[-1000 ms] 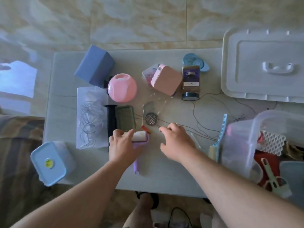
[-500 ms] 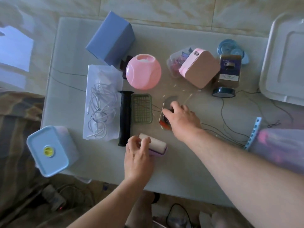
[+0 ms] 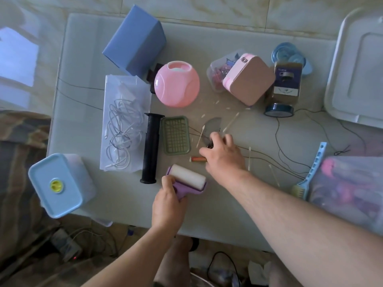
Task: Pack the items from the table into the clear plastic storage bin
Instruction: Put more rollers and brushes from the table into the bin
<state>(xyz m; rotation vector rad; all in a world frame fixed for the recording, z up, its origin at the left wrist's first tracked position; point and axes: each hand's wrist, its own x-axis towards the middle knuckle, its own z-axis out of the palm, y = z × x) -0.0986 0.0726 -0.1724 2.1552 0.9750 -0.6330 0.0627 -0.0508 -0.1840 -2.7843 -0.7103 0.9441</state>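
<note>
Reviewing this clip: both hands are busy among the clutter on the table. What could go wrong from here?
The right hand picks at a small dark item amid thin black cords; lifting it could snag them and drag the loose cotton swabs about. The blue-lidded container overhangs the table corner and might fall if bumped. The left hand grips the lint roller, whose sticky roll could catch debris.

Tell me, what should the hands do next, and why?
Probably lift the right hand with the small dark thing its fingertips are closing on, then carry it right to the clear bin. The left hand already grips the purple lint roller, so both could go in together.
</note>
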